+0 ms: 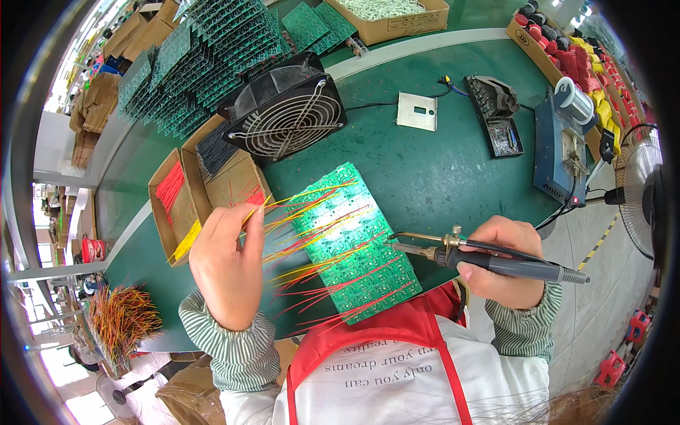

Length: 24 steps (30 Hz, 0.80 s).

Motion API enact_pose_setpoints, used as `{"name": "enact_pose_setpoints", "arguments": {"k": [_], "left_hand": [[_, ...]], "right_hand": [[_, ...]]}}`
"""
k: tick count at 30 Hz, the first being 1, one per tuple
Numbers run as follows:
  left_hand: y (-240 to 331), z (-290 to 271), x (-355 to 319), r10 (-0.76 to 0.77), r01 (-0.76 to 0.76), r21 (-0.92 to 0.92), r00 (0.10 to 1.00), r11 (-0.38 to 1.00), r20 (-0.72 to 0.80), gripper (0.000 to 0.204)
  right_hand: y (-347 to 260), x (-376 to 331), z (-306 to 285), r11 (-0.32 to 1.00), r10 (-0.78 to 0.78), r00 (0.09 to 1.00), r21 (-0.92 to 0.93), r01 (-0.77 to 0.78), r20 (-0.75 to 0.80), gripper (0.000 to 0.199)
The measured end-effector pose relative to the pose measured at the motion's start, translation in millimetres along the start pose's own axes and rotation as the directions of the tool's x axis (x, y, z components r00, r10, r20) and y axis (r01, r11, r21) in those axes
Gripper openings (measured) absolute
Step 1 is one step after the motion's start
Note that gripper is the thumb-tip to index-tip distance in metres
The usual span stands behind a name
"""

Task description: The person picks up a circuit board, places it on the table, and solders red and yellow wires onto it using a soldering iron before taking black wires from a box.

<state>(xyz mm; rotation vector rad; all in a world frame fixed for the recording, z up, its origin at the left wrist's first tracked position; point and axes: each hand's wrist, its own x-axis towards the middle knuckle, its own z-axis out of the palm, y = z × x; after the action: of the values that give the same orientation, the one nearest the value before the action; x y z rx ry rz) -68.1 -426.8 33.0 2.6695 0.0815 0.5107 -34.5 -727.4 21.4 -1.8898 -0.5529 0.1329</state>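
Note:
A green panel of circuit boards [372, 265] lies slanted on the bench before me, with rows of red and yellow wires [301, 246] sticking out past its left side. My left hand [228, 265] is closed in a pinch on a yellow wire [273, 204], just left of the panel's upper part. My right hand [506, 258] grips a soldering iron [506, 265] with a thin brass feed tube [425, 238] fixed above it. The iron's tip is over the panel's right side; whether it touches is too small to tell.
Cardboard trays [205, 195] of cut wires stand beyond my left hand. A black fan [287, 113] is behind them, near stacked circuit boards [219, 60]. At the right are an iron stand [496, 106] and a blue soldering unit [556, 152] with a solder spool [574, 103].

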Motion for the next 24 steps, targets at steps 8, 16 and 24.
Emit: {"name": "enact_pose_setpoints", "arguments": {"k": [8, 16, 24], "left_hand": [[32.2, 48.9, -17.6, 0.232, -0.137, -0.306, 0.926, 0.942, 0.299, 0.009], [32.9, 57.5, -14.9, 0.197, -0.078, -0.337, 0.921, 0.938, 0.335, 0.008], [33.7, 58.6, -14.1, 0.204, -0.080, -0.351, 0.921, 0.933, 0.331, 0.009]], "right_hand": [[-2.2, -2.3, -7.6, 0.998, 0.068, 0.997, 0.003, -0.068, -0.043, 0.018], [1.8, 0.2, -5.5, 0.993, 0.111, 0.993, 0.048, -0.109, -0.046, 0.018], [3.2, 3.8, -6.3, 0.999, 0.042, 0.999, 0.010, -0.042, -0.027, 0.017]]}}
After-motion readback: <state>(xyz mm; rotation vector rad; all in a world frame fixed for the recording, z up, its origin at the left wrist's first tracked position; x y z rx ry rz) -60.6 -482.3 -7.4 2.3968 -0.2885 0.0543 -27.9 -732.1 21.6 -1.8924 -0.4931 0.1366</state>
